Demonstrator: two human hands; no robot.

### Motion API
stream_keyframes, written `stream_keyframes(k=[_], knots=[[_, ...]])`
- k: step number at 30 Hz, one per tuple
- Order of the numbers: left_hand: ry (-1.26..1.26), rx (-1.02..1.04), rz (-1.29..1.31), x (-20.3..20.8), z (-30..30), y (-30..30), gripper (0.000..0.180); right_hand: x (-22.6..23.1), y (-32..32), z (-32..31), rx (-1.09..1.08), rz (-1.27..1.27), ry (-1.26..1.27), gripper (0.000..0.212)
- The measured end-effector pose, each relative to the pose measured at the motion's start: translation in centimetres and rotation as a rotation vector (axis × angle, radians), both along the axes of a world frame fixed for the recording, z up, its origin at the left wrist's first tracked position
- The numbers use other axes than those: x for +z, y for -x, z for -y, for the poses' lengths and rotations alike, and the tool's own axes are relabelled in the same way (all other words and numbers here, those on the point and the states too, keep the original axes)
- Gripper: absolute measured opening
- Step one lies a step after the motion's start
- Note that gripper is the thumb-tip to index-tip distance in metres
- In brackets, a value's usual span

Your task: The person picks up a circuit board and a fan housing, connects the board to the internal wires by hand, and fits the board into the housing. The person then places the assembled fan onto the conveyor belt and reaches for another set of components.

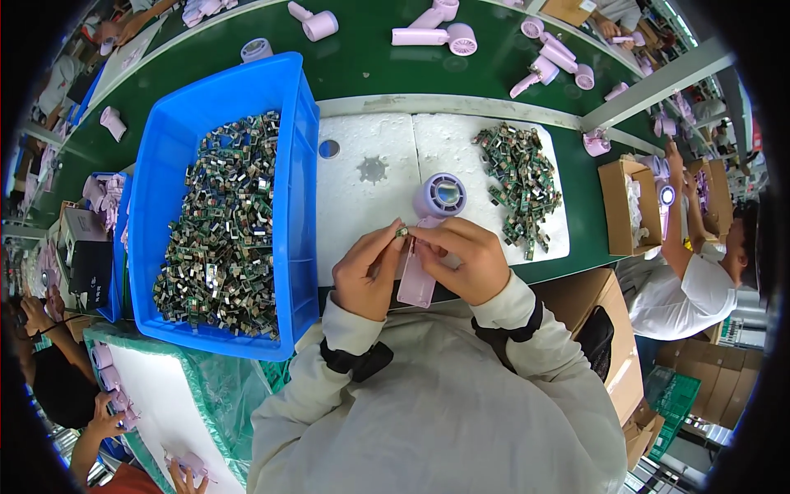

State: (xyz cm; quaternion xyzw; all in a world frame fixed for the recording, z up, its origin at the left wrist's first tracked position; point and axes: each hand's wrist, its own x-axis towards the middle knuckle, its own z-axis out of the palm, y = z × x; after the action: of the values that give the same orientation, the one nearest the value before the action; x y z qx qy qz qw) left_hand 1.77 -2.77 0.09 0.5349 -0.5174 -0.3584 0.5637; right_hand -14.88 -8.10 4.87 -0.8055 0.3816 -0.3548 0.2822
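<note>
Pink fan (417,284): handle between hands
Left hand (366,267): pinching small circuit board (401,232)
Right hand (471,262): fingertips near board; grip unclear
Board risk: could drop, from slight pinch

Two hands (364,267) (471,262) and one fan (440,196) at centre. One big bin (301,206) at nine o'clock. One board heap (520,177) at two.

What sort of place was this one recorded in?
Most likely a factory assembly line: a blue bin full of small circuit boards, several pink handheld fans along the green bench, and other people working nearby.
</note>
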Motion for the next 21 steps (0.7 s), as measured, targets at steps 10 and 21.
stream_keyframes(k=[10,21], knots=[[-0.186,-0.207,-0.412,-1.2,0.8,-1.3,0.029,0.7,1.7,2.6,0.438,-0.546,0.345,0.031],[-0.225,-0.239,-0.5,-0.4,1.4,-1.3,0.029,-0.1,0.4,1.0,0.005,-0.144,0.049,0.02]])
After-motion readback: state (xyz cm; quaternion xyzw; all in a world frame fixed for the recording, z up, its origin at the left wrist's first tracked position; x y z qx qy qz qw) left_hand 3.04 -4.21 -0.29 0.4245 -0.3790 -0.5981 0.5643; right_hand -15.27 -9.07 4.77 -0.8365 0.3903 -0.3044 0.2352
